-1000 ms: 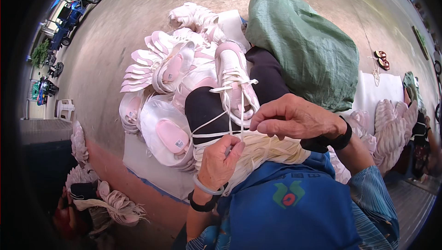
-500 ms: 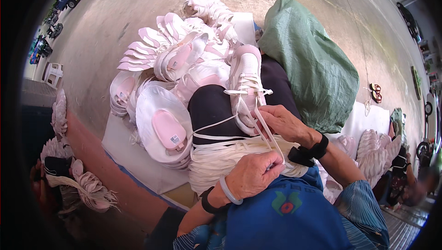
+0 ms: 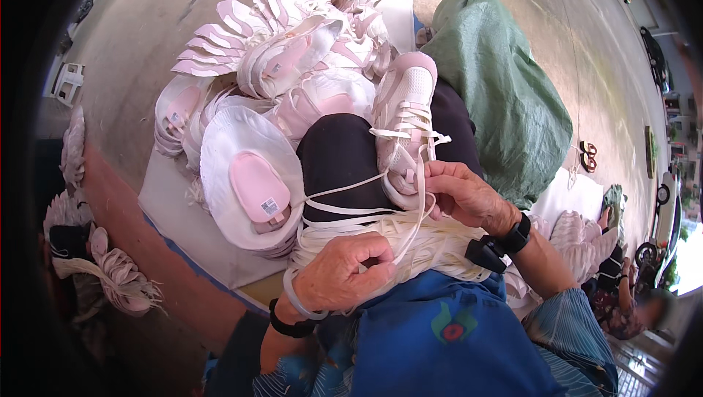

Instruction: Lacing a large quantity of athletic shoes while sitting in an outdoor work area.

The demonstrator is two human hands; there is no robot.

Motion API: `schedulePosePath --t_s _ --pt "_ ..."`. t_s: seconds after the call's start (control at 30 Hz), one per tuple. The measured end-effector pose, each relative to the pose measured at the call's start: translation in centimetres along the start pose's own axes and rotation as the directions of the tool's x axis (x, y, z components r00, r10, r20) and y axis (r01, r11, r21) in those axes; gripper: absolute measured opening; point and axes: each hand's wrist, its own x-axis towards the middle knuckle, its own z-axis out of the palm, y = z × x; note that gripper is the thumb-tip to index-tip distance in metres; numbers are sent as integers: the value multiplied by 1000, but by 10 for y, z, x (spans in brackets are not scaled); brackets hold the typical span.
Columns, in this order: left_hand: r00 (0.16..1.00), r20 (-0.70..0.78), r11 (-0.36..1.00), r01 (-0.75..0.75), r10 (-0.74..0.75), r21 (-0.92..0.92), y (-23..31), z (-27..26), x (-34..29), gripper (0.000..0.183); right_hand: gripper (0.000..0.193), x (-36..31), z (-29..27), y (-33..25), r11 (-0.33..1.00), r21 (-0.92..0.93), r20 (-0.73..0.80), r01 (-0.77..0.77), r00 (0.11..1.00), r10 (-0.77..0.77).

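Observation:
On my lap lies a white and pale pink shoe upper (image 3: 401, 108), toe pointing away from me. White lace crosses its front, and loose ends stick out at both sides. My left hand (image 3: 344, 272) is closed, lower left of the upper, on a white shoelace (image 3: 419, 230) that runs up to it. At the upper's right edge my right hand (image 3: 469, 196) is closed, its thumb and fingers gripping the edge beside the lace; the exact fingertip contact is partly hidden. A thick bundle of white laces (image 3: 381, 243) lies across my lap under both hands.
Left of my knee, stacked uppers (image 3: 253, 185) and a fanned pile of uppers (image 3: 242, 27) rest on a white sheet (image 3: 176, 207). A green cloth sack (image 3: 505, 104) stands on the right. Farther right are more uppers (image 3: 582, 236), sandals (image 3: 587, 155) and another person (image 3: 622, 302).
My left hand has moved left and slightly down with the lace. My right hand has shifted slightly right, staying at the upper's edge. The view has shifted a little.

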Motion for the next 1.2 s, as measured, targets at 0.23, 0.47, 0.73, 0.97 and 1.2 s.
schedulePosePath --t_s 0.23,0.47,0.73,0.97,1.2 --pt "997 48 977 -47 58 -208 3 -10 -26 9 7 0 7 11 994 95 -29 57 998 -55" --pt "979 -81 888 134 -188 -439 18 -3 -36 11 8 -6 -3 15 990 108 -75 91 994 -83" --pt "824 -566 998 39 -1 55 1 -36 -23 17 14 -26 -15 -3 980 106 -79 167 984 -159" --pt "644 -710 730 333 286 597 -11 -62 -11 15 17 -43 -47 -16 852 -522 -203 40 964 -170" --pt "692 -709 708 432 136 558 -33 -73 -18 14 19 -49 -83 -14 597 -791 -303 -134 933 -192"
